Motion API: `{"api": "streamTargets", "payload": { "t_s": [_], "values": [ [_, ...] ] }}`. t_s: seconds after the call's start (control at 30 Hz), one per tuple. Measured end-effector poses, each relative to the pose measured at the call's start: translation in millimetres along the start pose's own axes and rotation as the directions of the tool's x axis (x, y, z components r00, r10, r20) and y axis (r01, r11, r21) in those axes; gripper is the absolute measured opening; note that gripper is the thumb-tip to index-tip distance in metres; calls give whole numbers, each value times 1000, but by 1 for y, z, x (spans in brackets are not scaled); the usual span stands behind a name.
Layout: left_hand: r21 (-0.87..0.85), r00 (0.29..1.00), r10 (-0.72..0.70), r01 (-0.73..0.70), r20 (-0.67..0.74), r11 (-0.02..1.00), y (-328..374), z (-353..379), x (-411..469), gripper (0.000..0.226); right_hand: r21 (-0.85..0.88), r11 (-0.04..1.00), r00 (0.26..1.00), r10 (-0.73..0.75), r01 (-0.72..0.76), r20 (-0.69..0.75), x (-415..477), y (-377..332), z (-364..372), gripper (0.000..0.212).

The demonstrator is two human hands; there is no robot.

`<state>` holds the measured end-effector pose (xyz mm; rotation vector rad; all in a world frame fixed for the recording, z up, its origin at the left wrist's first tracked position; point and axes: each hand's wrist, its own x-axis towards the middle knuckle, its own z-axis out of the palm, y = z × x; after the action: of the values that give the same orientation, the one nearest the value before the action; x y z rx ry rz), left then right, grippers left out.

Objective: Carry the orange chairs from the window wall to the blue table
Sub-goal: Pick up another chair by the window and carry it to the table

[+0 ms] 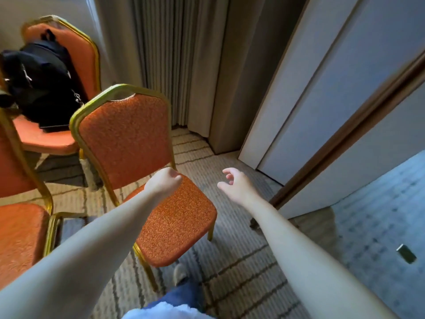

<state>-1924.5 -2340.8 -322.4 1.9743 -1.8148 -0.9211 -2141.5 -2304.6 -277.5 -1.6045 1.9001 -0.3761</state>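
Nearest orange chair: stands on the striped carpet, before the curtain.
Left hand: clenched above that chair's seat, nothing seen in it.
Right hand: fingers loosely curled, empty, over carpet beside the seat.
Second orange chair: behind, leftward; black backpack on its seat.
Third orange chair: left edge.

There's the orange chair: nubbly patterned cloth, frame in gold metal with a soft sheen. At ten o'clock, a backpack of matt black fabric. Carpet ribbed, rough; curtain at twelve, matt pleated cloth.
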Motion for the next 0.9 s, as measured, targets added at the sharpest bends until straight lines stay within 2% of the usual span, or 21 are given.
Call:
{"api": "streamTargets", "payload": {
  "t_s": [0.3, 0.47, 0.53, 0.67, 0.7, 0.9],
  "values": [
    [-17, 983, -174, 173, -53, 985, 35, 6, 122, 26, -47, 992, 978, -111, 121, 176, 163, 0, -32, 50],
    [-116, 917, -370, 355, -150, 928, 26, 4, 156, 32, -112, 949, 912, -244, 295, 330, 248, -21, -22, 49],
    [-186, 854, -480, 448, -200, 875, 22, 4, 164, 32, -134, 910, 856, -309, 393, 415, 281, -32, -17, 50],
    [-396, 660, -709, 598, -250, 696, 22, 11, 162, 29, -151, 797, 696, -398, 585, 598, 328, -59, -5, 51],
    [-419, 628, -737, 616, -250, 667, 24, 12, 159, 29, -145, 774, 666, -414, 616, 620, 335, -64, -1, 50],
    [-616, 333, -901, 658, -278, 433, 37, 31, 134, 29, -34, 569, 361, -474, 822, 803, 351, -101, 33, 49]
  ]
}}
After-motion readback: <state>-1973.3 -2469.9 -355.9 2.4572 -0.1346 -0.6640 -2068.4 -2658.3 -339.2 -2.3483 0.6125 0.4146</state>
